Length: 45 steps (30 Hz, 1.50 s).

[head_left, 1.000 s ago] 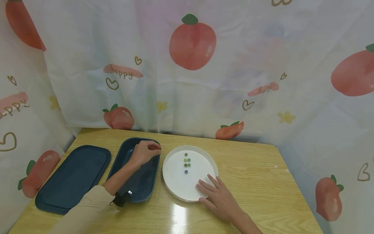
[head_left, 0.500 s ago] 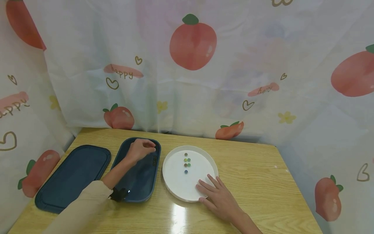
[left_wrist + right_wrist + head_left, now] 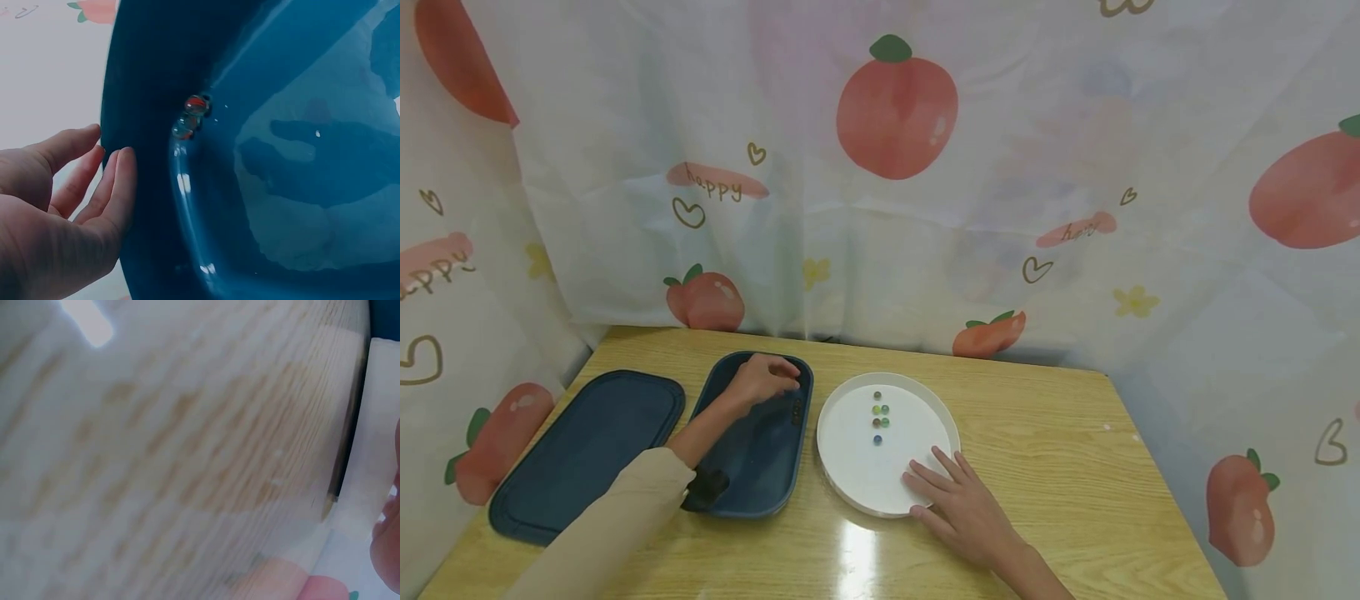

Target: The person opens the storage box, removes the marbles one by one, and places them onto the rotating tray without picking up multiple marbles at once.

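Over the far end of a dark blue rectangular tray [image 3: 760, 467], my left hand [image 3: 763, 379] hovers with thumb and fingers parted and nothing between them. In the left wrist view its fingertips [image 3: 127, 156] overlap the tray's wall. Several small glass marbles [image 3: 197, 105], one with a red swirl, lie close together along the tray's right side, just below that hand in the head view. My right hand [image 3: 966, 508] rests spread at the near right rim of a round white plate [image 3: 842, 475]. On the plate sit several coloured glass marbles [image 3: 877, 439] in a rough column.
A flat dark blue lid-like tray [image 3: 587, 458] lies on the wooden table [image 3: 1037, 442] at the left. Behind the table hangs a white curtain [image 3: 790, 250] printed with peaches. A black band [image 3: 706, 489] sits at my left wrist.
My left hand has shifted left from the tray's right rim, and its fingers have parted. The marbles along that side are now uncovered. My right hand and the plate's marbles stay put.
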{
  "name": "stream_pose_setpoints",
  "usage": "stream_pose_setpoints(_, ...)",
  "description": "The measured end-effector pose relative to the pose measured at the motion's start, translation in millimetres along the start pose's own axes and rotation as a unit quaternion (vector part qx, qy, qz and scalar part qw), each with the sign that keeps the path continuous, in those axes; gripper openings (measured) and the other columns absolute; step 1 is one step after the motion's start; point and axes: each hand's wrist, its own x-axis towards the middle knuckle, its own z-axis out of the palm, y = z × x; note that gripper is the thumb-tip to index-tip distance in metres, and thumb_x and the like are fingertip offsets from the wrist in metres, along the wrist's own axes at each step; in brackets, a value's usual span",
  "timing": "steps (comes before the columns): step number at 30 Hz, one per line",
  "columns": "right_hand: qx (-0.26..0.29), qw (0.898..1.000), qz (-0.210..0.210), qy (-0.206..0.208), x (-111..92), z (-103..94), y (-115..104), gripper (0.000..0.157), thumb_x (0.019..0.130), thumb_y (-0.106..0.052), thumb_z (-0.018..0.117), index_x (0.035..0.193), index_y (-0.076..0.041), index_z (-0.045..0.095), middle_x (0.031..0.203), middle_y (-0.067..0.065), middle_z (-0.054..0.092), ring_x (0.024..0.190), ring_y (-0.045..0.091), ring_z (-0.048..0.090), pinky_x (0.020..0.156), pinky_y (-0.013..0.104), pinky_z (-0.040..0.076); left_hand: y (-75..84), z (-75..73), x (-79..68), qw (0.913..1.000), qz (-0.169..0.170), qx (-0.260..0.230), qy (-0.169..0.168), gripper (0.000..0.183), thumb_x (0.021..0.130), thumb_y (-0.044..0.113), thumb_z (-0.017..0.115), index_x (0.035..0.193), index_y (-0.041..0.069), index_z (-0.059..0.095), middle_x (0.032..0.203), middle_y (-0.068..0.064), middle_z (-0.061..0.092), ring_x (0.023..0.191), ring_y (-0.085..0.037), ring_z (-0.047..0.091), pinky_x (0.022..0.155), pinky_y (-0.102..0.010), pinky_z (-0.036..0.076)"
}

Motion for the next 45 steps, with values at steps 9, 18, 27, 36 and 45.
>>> stream_pose_setpoints(9,-0.004,1.000,0.000,-0.002,0,1.3,1,0.045,0.098,-0.047,0.060,0.137,-0.025,0.064,0.143,-0.008,0.055,0.142,0.029,0.037,0.112,0.055,0.024,-13.5,3.8,8.9,0.9969,-0.025,-0.061,-0.044,0.024,0.090,0.001,0.071,0.112,-0.008,0.069,0.101,-0.014,0.069,0.099,-0.034,0.067,0.082,-0.039,0.057)
stream_pose_setpoints(18,0.001,1.000,0.003,-0.002,0,0.8,1,0.045,0.098,-0.046,0.060,0.137,-0.024,0.063,0.143,-0.008,0.055,0.143,0.030,0.036,0.112,0.056,0.024,-20.3,9.6,15.8,0.9952,-0.046,-0.065,-0.057,0.025,0.091,-0.001,0.070,0.115,-0.009,0.067,0.105,-0.018,0.068,0.096,-0.031,0.069,0.080,-0.038,0.058)
stream_pose_setpoints(27,0.001,1.000,0.001,0.000,-1,0.7,1,0.046,0.098,-0.046,0.060,0.138,-0.024,0.063,0.144,-0.009,0.054,0.143,0.029,0.036,0.113,0.055,0.024,-22.6,18.5,19.2,0.9973,-0.056,-0.027,-0.040,0.019,0.090,-0.003,0.068,0.108,-0.008,0.070,0.101,-0.018,0.069,0.092,-0.031,0.070,0.077,-0.037,0.059)
stream_pose_setpoints(36,0.002,1.000,0.005,-0.003,-1,0.4,1,0.046,0.098,-0.047,0.059,0.139,-0.025,0.062,0.145,-0.009,0.054,0.143,0.029,0.035,0.113,0.054,0.023,-25.0,22.5,23.1,0.9987,-0.032,0.034,-0.019,0.014,0.086,-0.002,0.070,0.098,-0.006,0.074,0.092,-0.014,0.071,0.073,-0.022,0.070,0.067,-0.033,0.058)
stream_pose_setpoints(45,0.003,1.000,0.008,-0.008,-1,1.1,2,0.047,0.099,-0.047,0.058,0.140,-0.025,0.061,0.145,-0.010,0.053,0.144,0.028,0.034,0.114,0.053,0.021,-27.1,23.6,26.8,0.9971,-0.029,0.069,-0.015,0.013,0.087,0.000,0.068,0.095,-0.003,0.077,0.090,-0.012,0.072,0.070,-0.017,0.068,0.064,-0.030,0.056)
